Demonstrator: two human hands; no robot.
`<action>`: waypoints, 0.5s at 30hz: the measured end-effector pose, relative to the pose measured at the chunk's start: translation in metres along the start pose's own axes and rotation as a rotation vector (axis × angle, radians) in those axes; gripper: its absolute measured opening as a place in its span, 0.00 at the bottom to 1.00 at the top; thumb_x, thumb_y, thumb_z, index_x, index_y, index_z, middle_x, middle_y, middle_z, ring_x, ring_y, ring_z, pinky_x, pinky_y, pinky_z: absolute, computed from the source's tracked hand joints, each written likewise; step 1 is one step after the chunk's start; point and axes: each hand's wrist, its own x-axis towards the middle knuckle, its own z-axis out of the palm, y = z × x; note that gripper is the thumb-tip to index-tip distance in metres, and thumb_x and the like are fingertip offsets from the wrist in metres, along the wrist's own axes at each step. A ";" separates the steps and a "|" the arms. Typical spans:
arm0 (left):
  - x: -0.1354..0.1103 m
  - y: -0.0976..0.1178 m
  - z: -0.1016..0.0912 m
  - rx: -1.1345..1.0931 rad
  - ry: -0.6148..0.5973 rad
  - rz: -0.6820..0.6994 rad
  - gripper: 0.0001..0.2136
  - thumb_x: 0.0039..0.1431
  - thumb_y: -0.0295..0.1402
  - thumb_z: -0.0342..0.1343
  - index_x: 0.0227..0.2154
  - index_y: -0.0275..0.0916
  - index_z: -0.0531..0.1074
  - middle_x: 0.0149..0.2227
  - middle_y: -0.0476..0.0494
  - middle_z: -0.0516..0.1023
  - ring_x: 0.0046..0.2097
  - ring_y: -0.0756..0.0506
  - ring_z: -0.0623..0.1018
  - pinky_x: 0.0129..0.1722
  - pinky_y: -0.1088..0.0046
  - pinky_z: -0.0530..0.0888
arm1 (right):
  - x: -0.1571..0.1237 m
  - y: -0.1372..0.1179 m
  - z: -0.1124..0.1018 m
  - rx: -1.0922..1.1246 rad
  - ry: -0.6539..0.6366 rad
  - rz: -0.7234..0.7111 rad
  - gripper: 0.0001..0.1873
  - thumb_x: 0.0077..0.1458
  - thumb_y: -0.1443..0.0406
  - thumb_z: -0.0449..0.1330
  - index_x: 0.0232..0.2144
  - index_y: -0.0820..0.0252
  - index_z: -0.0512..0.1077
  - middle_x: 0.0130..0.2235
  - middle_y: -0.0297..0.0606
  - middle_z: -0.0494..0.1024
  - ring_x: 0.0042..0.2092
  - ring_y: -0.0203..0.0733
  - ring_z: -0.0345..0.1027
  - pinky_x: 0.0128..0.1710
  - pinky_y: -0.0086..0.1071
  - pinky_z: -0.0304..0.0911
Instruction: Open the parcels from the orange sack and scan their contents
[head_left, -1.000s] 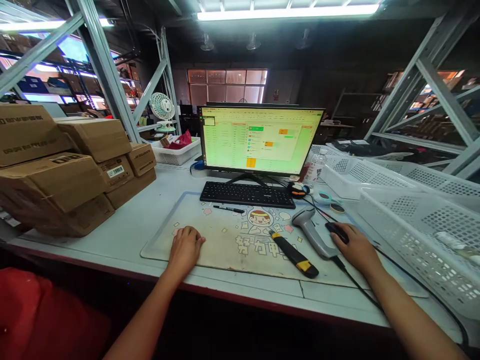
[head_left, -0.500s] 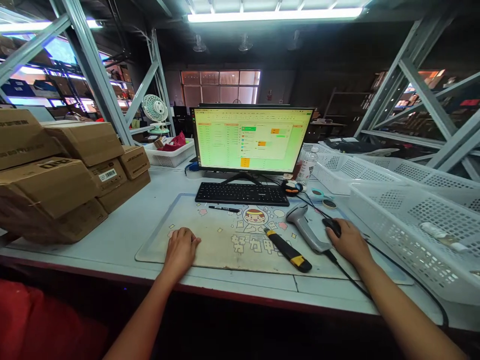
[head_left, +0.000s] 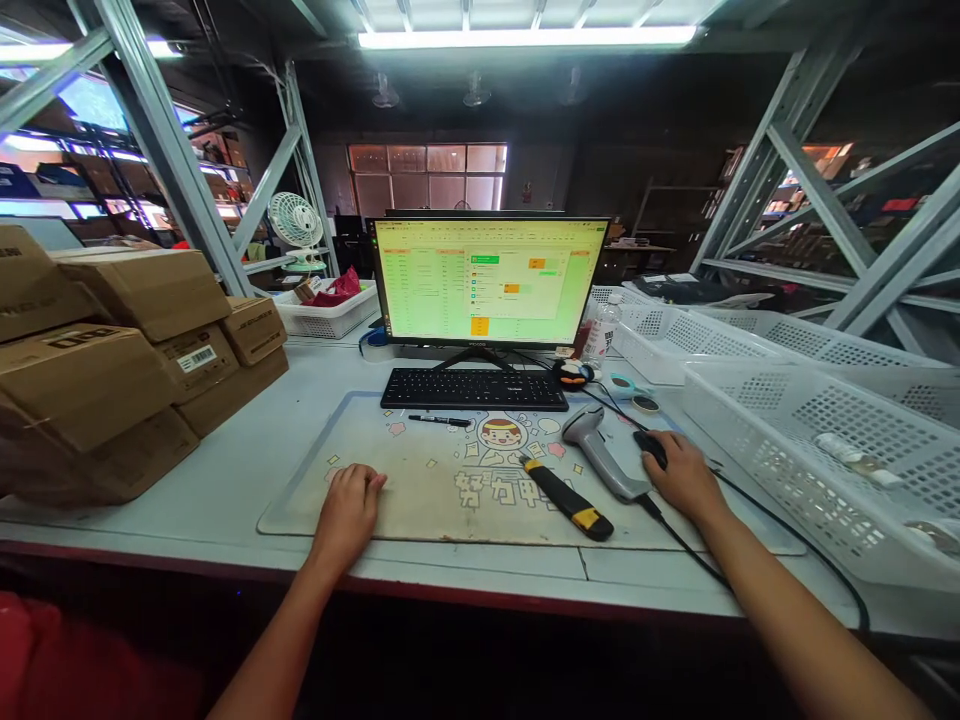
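My right hand is cupped over a black computer mouse on the right side of a worn desk mat. My left hand rests on the mat's left part with its fingers curled under, holding nothing. Between the hands lie a black and yellow utility knife and a grey barcode scanner. A black keyboard and a black pen lie further back. Behind them stands a lit monitor with a green spreadsheet.
Stacked cardboard boxes fill the left of the white table. White perforated baskets stand at the right. A small fan, a basket with red items, tape rolls and a bottle are at the back. Metal shelving frames both sides.
The view has drifted to the right and slightly up, so everything sits further left in the picture. Both hands keep their places on the mat and the mouse.
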 end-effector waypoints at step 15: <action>-0.002 0.012 -0.021 -0.379 0.095 -0.221 0.18 0.56 0.53 0.56 0.34 0.42 0.76 0.36 0.44 0.83 0.39 0.40 0.81 0.45 0.64 0.75 | 0.014 -0.015 -0.028 0.093 0.024 0.069 0.29 0.59 0.53 0.53 0.56 0.64 0.72 0.56 0.55 0.74 0.57 0.62 0.69 0.59 0.56 0.65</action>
